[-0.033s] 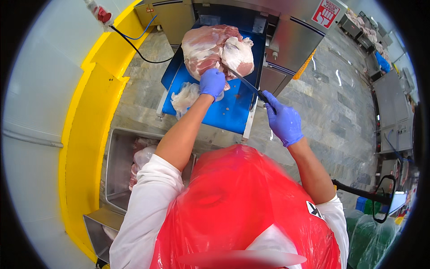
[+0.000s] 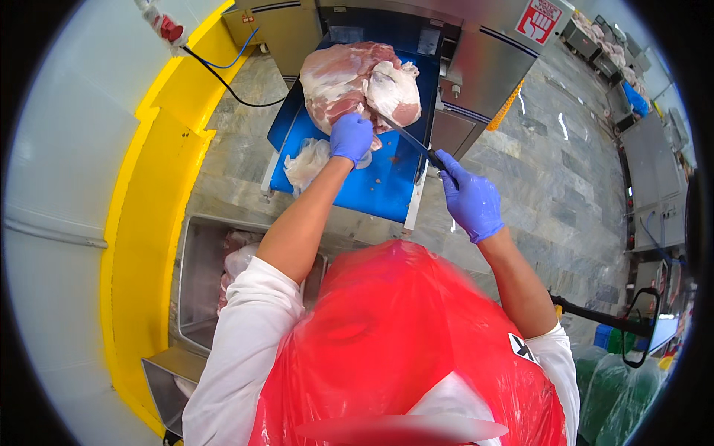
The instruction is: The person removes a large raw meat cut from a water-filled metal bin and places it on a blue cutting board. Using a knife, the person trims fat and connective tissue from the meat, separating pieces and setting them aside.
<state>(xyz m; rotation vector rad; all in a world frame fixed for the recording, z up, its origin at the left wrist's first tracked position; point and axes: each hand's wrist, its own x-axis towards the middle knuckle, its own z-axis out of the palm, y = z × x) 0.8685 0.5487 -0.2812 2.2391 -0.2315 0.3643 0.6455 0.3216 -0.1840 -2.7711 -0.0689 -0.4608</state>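
Observation:
A large raw cut of meat (image 2: pixel 338 78), pink with white fat, lies on the blue conveyor belt (image 2: pixel 372 195). My left hand (image 2: pixel 351 139), in a blue-purple glove, is closed on the near edge of the meat; its fingertips are partly hidden. In my gloved right hand (image 2: pixel 472 201), to the right of the belt, is the black handle of a long knife (image 2: pixel 407 137). The blade slants up and left, its tip reaching the meat beside the white fatty lobe. A pale, thin sheet of trimmings (image 2: pixel 306 165) lies on the belt left of my left wrist.
Steel machinery (image 2: pixel 487 82) stands behind and right of the belt. A yellow barrier (image 2: pixel 141 253) runs along the left wall. Below my left arm is a steel tub (image 2: pixel 197 297) with meat pieces. A black cable (image 2: pixel 230 88) hangs behind the belt's left side.

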